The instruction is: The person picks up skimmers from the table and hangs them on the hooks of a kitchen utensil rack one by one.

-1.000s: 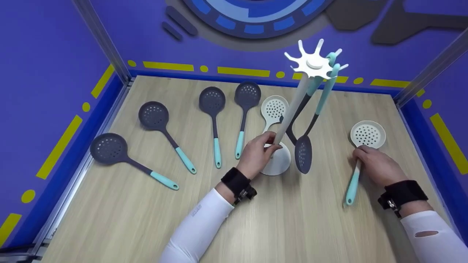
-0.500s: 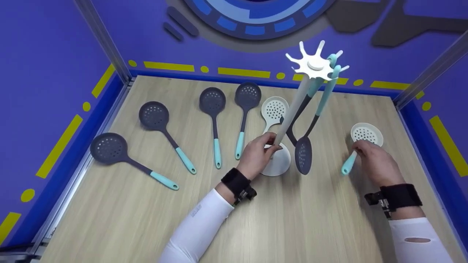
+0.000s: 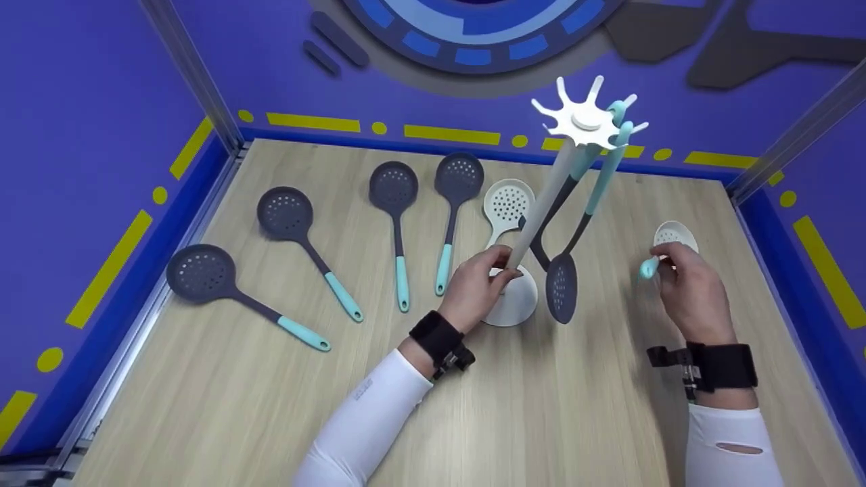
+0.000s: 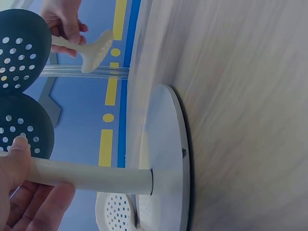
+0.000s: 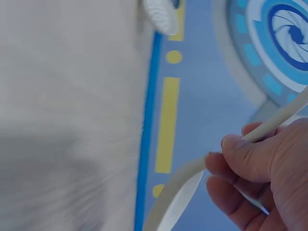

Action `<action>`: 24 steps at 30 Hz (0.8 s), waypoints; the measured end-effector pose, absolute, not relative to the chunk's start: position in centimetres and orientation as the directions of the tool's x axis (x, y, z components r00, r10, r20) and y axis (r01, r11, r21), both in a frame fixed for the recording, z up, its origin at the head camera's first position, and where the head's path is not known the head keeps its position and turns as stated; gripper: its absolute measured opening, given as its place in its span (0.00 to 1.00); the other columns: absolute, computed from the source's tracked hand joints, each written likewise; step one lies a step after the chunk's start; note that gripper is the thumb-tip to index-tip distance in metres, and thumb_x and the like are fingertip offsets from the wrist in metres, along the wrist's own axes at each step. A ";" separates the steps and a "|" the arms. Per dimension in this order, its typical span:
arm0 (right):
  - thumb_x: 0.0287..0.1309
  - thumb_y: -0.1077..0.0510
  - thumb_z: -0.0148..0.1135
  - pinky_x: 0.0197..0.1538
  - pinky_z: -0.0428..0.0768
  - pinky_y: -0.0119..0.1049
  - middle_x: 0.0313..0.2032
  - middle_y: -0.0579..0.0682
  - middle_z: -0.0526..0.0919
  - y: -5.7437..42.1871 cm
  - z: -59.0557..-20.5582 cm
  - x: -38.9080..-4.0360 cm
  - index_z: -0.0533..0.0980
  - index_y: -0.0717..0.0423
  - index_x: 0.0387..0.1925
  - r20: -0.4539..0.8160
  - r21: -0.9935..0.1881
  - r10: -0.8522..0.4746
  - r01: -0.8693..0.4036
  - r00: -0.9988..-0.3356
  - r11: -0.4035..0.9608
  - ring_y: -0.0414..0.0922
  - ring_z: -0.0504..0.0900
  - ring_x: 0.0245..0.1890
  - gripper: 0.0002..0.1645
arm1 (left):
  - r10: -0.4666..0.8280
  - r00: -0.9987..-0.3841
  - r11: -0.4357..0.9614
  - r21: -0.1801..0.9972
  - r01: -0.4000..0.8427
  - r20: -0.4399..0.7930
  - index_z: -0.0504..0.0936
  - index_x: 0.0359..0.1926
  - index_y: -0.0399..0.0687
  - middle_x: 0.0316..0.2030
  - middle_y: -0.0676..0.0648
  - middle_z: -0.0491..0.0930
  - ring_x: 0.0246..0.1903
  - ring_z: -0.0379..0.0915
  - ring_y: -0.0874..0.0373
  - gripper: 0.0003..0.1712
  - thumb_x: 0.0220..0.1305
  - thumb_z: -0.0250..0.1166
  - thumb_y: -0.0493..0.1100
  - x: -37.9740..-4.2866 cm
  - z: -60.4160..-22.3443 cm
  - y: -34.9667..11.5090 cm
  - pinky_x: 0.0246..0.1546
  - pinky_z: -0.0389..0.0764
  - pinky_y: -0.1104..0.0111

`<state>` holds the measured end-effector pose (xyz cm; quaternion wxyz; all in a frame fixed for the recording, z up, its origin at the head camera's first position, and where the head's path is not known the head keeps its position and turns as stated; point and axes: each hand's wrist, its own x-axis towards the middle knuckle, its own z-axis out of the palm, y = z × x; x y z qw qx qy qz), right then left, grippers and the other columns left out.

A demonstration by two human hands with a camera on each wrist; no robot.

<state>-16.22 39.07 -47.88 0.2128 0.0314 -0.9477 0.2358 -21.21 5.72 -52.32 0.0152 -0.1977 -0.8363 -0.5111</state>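
My left hand [image 3: 477, 284] grips the pole of a white utensil stand [image 3: 541, 203] just above its round base, which rests on the table. From the stand's star-shaped top, two dark skimmers with mint handles hang on the right side; the front skimmer [image 3: 561, 287] partly covers the other. At the right, my right hand [image 3: 697, 291] pinches a white skimmer [image 3: 676, 233] by its neck, off the table. Its mint handle end points up toward the head camera. The right wrist view shows the skimmer's white neck [image 5: 180, 187] curving down from the thumb and fingers.
Several dark skimmers lie on the wooden table [image 3: 223, 406], among them one at the far left [image 3: 201, 274] and one near the middle [image 3: 460, 177]. Another white skimmer [image 3: 509, 201] lies behind the stand's pole. Blue panels [image 3: 88, 135] wall in the back and sides.
My right hand has lifted the white skimmer from the table and tilted it, its handle end rising and the head tipping away. The left hand and stand have hardly moved.
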 end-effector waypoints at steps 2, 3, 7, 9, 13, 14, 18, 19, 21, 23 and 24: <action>0.68 0.70 0.59 0.44 0.71 0.32 0.45 0.59 0.84 38.5 -47.2 -16.2 0.78 0.59 0.50 0.446 -0.454 0.074 -0.154 -0.892 0.878 0.55 0.82 0.44 0.11 | 0.316 -0.922 0.393 0.853 0.344 0.225 0.80 0.51 0.56 0.46 0.56 0.86 0.48 0.81 0.69 0.12 0.70 0.66 0.50 -21.2 -52.4 5.7 0.44 0.82 0.81; 0.68 0.69 0.60 0.44 0.69 0.28 0.45 0.58 0.83 38.2 -46.7 -16.2 0.78 0.59 0.49 0.463 -0.461 0.087 -0.155 -0.882 0.874 0.54 0.82 0.44 0.10 | 0.318 -0.921 0.390 0.855 0.343 0.225 0.80 0.51 0.56 0.46 0.55 0.86 0.48 0.81 0.69 0.12 0.70 0.66 0.50 -21.2 -52.4 5.7 0.44 0.82 0.81; 0.69 0.64 0.62 0.45 0.66 0.20 0.46 0.56 0.83 36.6 -44.8 -15.9 0.78 0.59 0.51 0.505 -0.509 0.157 -0.145 -0.849 0.848 0.43 0.79 0.44 0.11 | 0.328 -0.918 0.379 0.859 0.346 0.225 0.80 0.52 0.57 0.46 0.56 0.85 0.48 0.81 0.69 0.12 0.70 0.67 0.49 -21.3 -52.4 5.5 0.45 0.82 0.80; 0.70 0.61 0.61 0.45 0.67 0.20 0.48 0.54 0.83 35.7 -43.8 -15.6 0.78 0.57 0.52 0.504 -0.542 0.201 -0.127 -0.840 0.831 0.35 0.76 0.44 0.11 | 0.335 -0.915 0.375 0.858 0.349 0.226 0.81 0.52 0.57 0.46 0.56 0.85 0.48 0.81 0.69 0.12 0.70 0.67 0.49 -21.3 -52.4 5.4 0.45 0.82 0.80; 0.72 0.57 0.60 0.46 0.68 0.20 0.48 0.52 0.83 34.0 -42.3 -14.9 0.78 0.54 0.54 0.493 -0.572 0.249 -0.095 -0.834 0.815 0.28 0.72 0.44 0.13 | 0.345 -0.909 0.380 0.851 0.363 0.233 0.81 0.53 0.57 0.47 0.55 0.85 0.49 0.81 0.69 0.12 0.70 0.67 0.47 -21.4 -52.3 5.4 0.44 0.82 0.80; 0.72 0.57 0.60 0.46 0.68 0.20 0.48 0.52 0.83 33.6 -42.1 -14.7 0.78 0.54 0.54 0.494 -0.571 0.250 -0.094 -0.833 0.815 0.29 0.72 0.45 0.13 | 0.347 -0.908 0.385 0.847 0.367 0.236 0.81 0.53 0.57 0.48 0.55 0.85 0.49 0.81 0.69 0.12 0.71 0.67 0.46 -21.5 -52.3 5.4 0.43 0.83 0.80; 0.72 0.57 0.61 0.45 0.67 0.21 0.47 0.53 0.83 32.5 -41.5 -14.2 0.78 0.56 0.54 0.516 -0.569 0.254 -0.106 -0.818 0.816 0.33 0.73 0.44 0.13 | 0.364 -0.901 0.418 0.822 0.385 0.237 0.80 0.55 0.57 0.51 0.54 0.86 0.50 0.81 0.68 0.13 0.73 0.64 0.46 -21.5 -52.3 5.4 0.42 0.82 0.78; 0.72 0.57 0.61 0.45 0.67 0.21 0.46 0.54 0.83 32.3 -41.4 -14.0 0.78 0.56 0.54 0.522 -0.570 0.256 -0.110 -0.814 0.814 0.32 0.72 0.44 0.13 | 0.372 -0.898 0.433 0.811 0.393 0.236 0.80 0.56 0.57 0.51 0.53 0.86 0.50 0.81 0.68 0.13 0.73 0.64 0.46 -21.5 -52.3 5.4 0.42 0.82 0.77; 0.71 0.58 0.62 0.46 0.67 0.21 0.46 0.54 0.83 32.0 -41.3 -13.7 0.79 0.56 0.54 0.537 -0.575 0.254 -0.129 -0.804 0.808 0.30 0.71 0.44 0.13 | 0.388 -0.891 0.459 0.789 0.409 0.236 0.80 0.58 0.56 0.52 0.52 0.87 0.50 0.81 0.67 0.14 0.74 0.62 0.46 -21.5 -52.4 5.3 0.44 0.81 0.76; 0.71 0.58 0.62 0.46 0.67 0.21 0.47 0.54 0.83 31.7 -41.1 -13.4 0.79 0.56 0.54 0.555 -0.580 0.245 -0.159 -0.795 0.799 0.28 0.71 0.43 0.14 | 0.398 -0.885 0.481 0.766 0.427 0.243 0.80 0.59 0.54 0.53 0.51 0.87 0.50 0.81 0.66 0.15 0.75 0.62 0.45 -21.5 -52.4 5.3 0.46 0.81 0.74; 0.70 0.59 0.62 0.46 0.68 0.20 0.47 0.54 0.84 31.5 -41.0 -13.3 0.79 0.56 0.55 0.567 -0.581 0.238 -0.178 -0.789 0.794 0.27 0.71 0.43 0.14 | 0.402 -0.882 0.490 0.756 0.434 0.246 0.80 0.59 0.53 0.53 0.51 0.87 0.50 0.81 0.65 0.15 0.75 0.61 0.45 -21.5 -52.5 5.3 0.47 0.81 0.73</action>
